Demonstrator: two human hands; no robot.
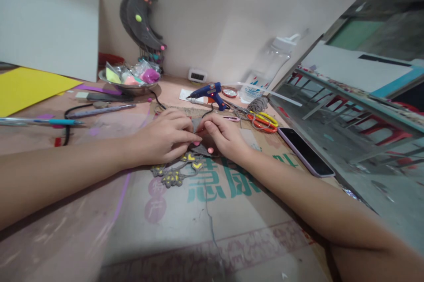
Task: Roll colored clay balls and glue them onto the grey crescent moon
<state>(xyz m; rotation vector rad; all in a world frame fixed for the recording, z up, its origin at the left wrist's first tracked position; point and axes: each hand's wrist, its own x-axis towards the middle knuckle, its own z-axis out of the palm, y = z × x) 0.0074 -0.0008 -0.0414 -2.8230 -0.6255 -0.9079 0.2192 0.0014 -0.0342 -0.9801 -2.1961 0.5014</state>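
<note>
A grey craft piece (199, 148) with small pink balls on it lies flat on printed cardboard (165, 229), partly covered by my hands. Dangling parts in grey yarn with yellow fillings (172, 178) spread out from its near side. Over its left part, my left hand (167, 136) holds it with bent fingers, the tips beside a pink ball (196, 143). My right hand (225, 136) is closed at its right edge, thumb and forefinger pinched together near the left fingertips. Whatever sits between those fingertips is too small to make out.
Behind my hands lie a blue glue gun (208, 92), scissors (263, 121) and a grey yarn ball (257, 104). A phone (306, 152) rests at the right edge. Further back are a metal bowl (129, 89) of clay packets, a bottle (268, 68) and a hanging grey moon (137, 19). Pens (43, 122) lie left.
</note>
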